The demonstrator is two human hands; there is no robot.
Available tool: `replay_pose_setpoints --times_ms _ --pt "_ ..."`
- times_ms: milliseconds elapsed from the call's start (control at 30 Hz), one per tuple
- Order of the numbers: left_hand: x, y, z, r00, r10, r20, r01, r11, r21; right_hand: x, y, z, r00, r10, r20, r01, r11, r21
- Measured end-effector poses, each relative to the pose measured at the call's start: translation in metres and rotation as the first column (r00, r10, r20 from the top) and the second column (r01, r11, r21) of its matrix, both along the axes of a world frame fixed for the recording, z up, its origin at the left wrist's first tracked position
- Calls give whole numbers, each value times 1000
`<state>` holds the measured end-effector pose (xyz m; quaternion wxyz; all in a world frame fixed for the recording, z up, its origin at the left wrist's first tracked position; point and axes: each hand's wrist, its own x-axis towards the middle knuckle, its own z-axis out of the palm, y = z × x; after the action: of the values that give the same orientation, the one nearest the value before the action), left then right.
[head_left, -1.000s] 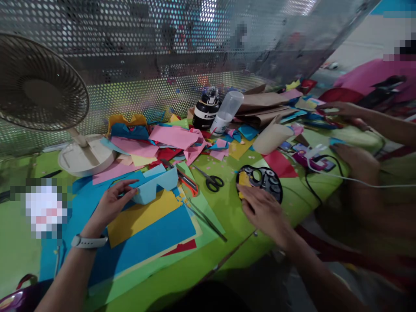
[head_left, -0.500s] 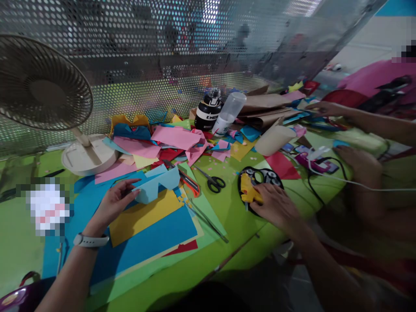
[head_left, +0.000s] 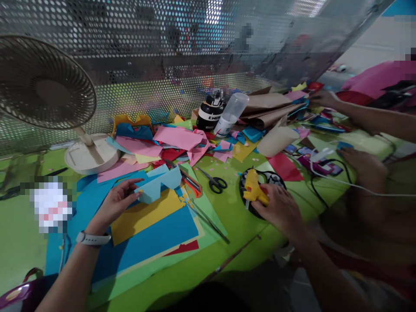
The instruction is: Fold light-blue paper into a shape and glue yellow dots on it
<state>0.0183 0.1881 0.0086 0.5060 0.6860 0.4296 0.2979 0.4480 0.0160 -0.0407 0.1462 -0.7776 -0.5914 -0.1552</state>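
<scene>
Between thumb and fingers, my left hand [head_left: 121, 200] pinches the near end of a light blue folded paper strip [head_left: 152, 189] with notches cut in its edge. Below the strip lie a yellow sheet [head_left: 143, 216] and large blue paper sheets [head_left: 162, 249]. Over on the right, my right hand [head_left: 282, 211] is wrapped round the handle of a yellow hot glue gun [head_left: 254, 187]. The glue gun is over a round black tray [head_left: 243, 198], partly hidden by the gun and my hand. Small yellow paper scraps [head_left: 184, 199] lie beside the strip.
Scissors [head_left: 217, 184], an orange utility knife [head_left: 192, 184] and tweezers [head_left: 211, 223] lie mid-table. Behind are crumpled paper pieces [head_left: 177, 138], a black bottle [head_left: 209, 113] and a paper roll [head_left: 277, 141]. A fan [head_left: 92, 154] stands left. Another person's arms [head_left: 367, 115] reach in from the right.
The glue gun has been lifted and tilted more upright in my right hand. My left hand still has the paper strip in nearly the same spot. The other person's far hand has shifted.
</scene>
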Motion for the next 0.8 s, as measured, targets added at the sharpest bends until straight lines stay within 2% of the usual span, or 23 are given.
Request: replay_pose_setpoints --times_ms 133,233,333,400,533,667,733,800 --pt "1 -1 1 1000 2 5 -2 1000 6 -12 2 9 982 123 -144 -109 989 100" --pt "1 -1 1 1000 -9 11 9 1000 2 -28 8 18 946 175 -274 -150 982 112" --pt "0 -1 1 1000 -4 8 4 1000 0 -50 19 30 898 169 -406 -134 984 115" --pt "-1 -2 2 1000 -5 5 5 1000 17 -64 28 39 844 233 -483 -184 972 147" --pt "-2 -3 5 999 -31 19 30 999 27 -94 46 53 664 396 -634 -381 909 168" --pt "-2 -5 10 997 -37 62 37 999 11 -124 59 62 379 440 -814 -512 833 212" --pt "-2 -7 12 996 -47 79 47 999 -3 -137 65 66 300 451 -841 -588 781 209" --pt "-1 -9 14 995 -50 90 51 999 -16 -147 70 68 269 460 -846 -664 725 183"
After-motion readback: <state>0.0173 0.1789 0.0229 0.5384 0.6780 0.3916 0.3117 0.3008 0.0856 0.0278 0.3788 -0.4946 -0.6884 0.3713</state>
